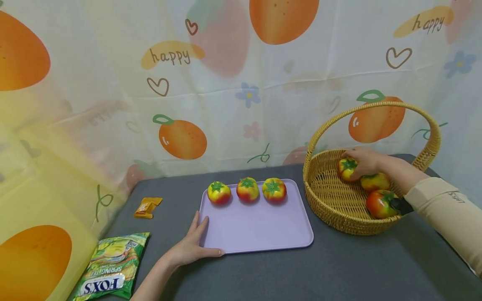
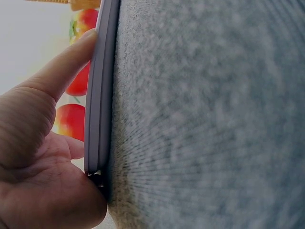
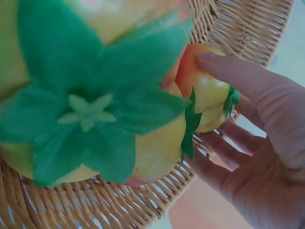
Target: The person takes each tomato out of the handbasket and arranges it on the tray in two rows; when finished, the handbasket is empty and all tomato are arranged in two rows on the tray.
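Note:
In the head view, my right hand (image 1: pixel 363 162) reaches into the wicker basket (image 1: pixel 335 192) and grips a red-and-yellow toy tomato (image 1: pixel 347 168). The right wrist view shows the thumb on that tomato (image 3: pixel 202 90), with fingers curved behind it. Two other tomatoes, one yellowish (image 1: pixel 375 182) and one redder (image 1: pixel 379 205), lie beside it in the basket. My left hand (image 1: pixel 188 246) rests at the near left corner of the lilac tray (image 1: pixel 260 230), its fingers spread and its thumb along the front edge. Three tomatoes (image 1: pixel 247 190) sit in a row along the tray's far side.
A green candy bag (image 1: pixel 113 263) lies at the table's left front. Behind it is a small orange wrapped packet (image 1: pixel 147 207). The basket's tall handle (image 1: pixel 373 106) arches over my right hand. A fruit-printed curtain (image 1: pixel 226 125) hangs behind the dark table (image 1: pixel 271 276).

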Action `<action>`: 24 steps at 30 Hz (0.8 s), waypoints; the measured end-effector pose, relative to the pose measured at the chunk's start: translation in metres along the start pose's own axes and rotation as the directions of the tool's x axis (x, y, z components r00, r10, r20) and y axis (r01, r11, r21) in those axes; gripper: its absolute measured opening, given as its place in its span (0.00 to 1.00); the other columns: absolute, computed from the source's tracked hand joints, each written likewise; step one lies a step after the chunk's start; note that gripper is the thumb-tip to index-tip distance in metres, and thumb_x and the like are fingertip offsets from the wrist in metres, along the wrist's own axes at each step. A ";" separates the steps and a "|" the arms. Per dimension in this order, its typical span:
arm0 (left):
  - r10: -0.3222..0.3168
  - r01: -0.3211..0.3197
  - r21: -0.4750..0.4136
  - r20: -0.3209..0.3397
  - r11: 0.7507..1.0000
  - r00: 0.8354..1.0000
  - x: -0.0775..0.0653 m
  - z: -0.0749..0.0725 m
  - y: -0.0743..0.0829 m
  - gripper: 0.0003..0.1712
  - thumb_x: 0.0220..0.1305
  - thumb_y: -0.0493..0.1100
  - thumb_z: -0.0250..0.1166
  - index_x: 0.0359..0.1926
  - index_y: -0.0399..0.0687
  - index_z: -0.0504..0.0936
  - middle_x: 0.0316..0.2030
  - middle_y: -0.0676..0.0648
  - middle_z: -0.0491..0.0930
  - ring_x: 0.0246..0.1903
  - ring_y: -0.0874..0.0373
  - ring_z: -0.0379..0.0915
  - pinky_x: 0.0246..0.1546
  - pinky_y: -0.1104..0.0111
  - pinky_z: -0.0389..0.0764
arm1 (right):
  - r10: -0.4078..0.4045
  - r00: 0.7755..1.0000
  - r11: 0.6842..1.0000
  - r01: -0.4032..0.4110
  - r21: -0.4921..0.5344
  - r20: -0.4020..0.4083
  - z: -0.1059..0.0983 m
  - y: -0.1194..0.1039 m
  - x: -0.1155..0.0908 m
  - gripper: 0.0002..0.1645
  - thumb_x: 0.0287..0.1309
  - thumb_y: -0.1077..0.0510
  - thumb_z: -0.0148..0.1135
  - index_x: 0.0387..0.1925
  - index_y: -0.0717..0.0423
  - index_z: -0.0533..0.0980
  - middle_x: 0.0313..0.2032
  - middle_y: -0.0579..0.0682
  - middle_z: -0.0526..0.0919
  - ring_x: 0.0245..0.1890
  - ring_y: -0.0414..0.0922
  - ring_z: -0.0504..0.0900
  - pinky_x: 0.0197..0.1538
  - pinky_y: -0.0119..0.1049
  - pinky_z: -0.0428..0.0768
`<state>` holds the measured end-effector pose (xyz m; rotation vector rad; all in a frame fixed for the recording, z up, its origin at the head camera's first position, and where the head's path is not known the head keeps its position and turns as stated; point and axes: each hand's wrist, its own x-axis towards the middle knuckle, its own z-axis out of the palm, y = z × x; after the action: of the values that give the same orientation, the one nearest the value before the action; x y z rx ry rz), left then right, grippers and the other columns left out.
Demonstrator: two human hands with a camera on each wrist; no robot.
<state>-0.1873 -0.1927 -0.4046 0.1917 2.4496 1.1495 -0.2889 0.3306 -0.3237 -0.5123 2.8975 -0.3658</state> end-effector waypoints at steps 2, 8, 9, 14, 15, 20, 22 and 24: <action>-0.001 0.001 0.001 0.000 1.000 1.000 0.000 0.000 0.000 0.68 0.46 0.55 0.79 0.76 0.39 0.44 0.74 0.35 0.21 0.72 0.33 0.23 0.65 0.35 0.38 | 0.006 1.000 1.000 -0.006 0.002 0.002 0.000 0.000 0.000 0.40 0.45 0.58 0.75 0.59 0.71 0.69 0.57 0.76 0.67 0.56 0.71 0.67 0.51 0.61 0.71; 0.005 -0.005 0.010 0.002 1.000 1.000 -0.002 -0.001 0.001 0.68 0.47 0.53 0.79 0.76 0.38 0.44 0.74 0.34 0.21 0.71 0.32 0.22 0.65 0.35 0.38 | 0.004 1.000 1.000 -0.004 -0.001 0.009 -0.001 -0.001 0.000 0.40 0.46 0.58 0.75 0.59 0.70 0.70 0.57 0.76 0.67 0.56 0.70 0.68 0.51 0.60 0.72; 0.008 -0.008 0.013 0.002 1.000 1.000 -0.002 -0.001 0.001 0.68 0.47 0.53 0.79 0.76 0.38 0.44 0.74 0.34 0.21 0.71 0.31 0.22 0.65 0.35 0.39 | -0.002 1.000 1.000 0.002 -0.002 0.009 -0.001 -0.001 0.000 0.40 0.46 0.58 0.75 0.59 0.69 0.70 0.57 0.75 0.68 0.56 0.70 0.68 0.51 0.60 0.72; 0.018 -0.018 0.017 -0.002 1.000 1.000 -0.003 0.001 0.000 0.67 0.46 0.53 0.79 0.76 0.38 0.45 0.74 0.33 0.22 0.71 0.31 0.25 0.64 0.34 0.40 | -0.053 0.998 0.999 0.053 0.009 -0.015 -0.003 -0.003 -0.001 0.39 0.44 0.53 0.77 0.56 0.67 0.73 0.54 0.67 0.74 0.53 0.64 0.73 0.51 0.57 0.73; 0.018 -0.018 0.017 -0.004 1.000 1.000 -0.003 0.001 -0.001 0.67 0.46 0.53 0.79 0.76 0.38 0.45 0.74 0.33 0.22 0.71 0.31 0.25 0.64 0.34 0.40 | -0.064 0.998 0.998 0.064 0.016 -0.022 -0.004 -0.004 -0.002 0.40 0.44 0.52 0.78 0.56 0.66 0.73 0.54 0.66 0.76 0.52 0.62 0.73 0.51 0.56 0.74; 0.005 -0.004 0.014 -0.007 1.000 1.000 -0.002 0.001 0.000 0.67 0.46 0.53 0.79 0.76 0.38 0.45 0.74 0.33 0.22 0.71 0.31 0.24 0.64 0.35 0.39 | -0.090 0.995 0.993 0.092 0.078 -0.032 -0.009 -0.012 -0.007 0.42 0.44 0.48 0.78 0.57 0.65 0.73 0.53 0.62 0.78 0.53 0.60 0.75 0.52 0.56 0.74; 0.007 -0.007 0.015 -0.006 1.000 1.000 -0.002 0.000 0.000 0.68 0.46 0.53 0.79 0.76 0.38 0.44 0.74 0.33 0.22 0.71 0.31 0.24 0.64 0.34 0.39 | -0.085 0.996 0.991 0.088 0.101 -0.035 -0.011 -0.018 -0.011 0.42 0.45 0.46 0.77 0.59 0.63 0.72 0.53 0.61 0.78 0.53 0.60 0.75 0.52 0.56 0.74; 0.014 -0.014 0.014 -0.010 1.000 1.000 -0.002 0.001 0.000 0.68 0.46 0.53 0.79 0.76 0.38 0.44 0.74 0.33 0.22 0.71 0.31 0.24 0.65 0.35 0.39 | -0.092 0.994 0.990 0.097 0.106 -0.052 -0.012 -0.024 -0.017 0.43 0.45 0.44 0.77 0.59 0.61 0.73 0.53 0.60 0.78 0.53 0.58 0.76 0.51 0.55 0.75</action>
<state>-0.1851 -0.1928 -0.4041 0.2085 2.4691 1.1421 -0.2685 0.3170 -0.3035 -0.6322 2.8847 -0.5529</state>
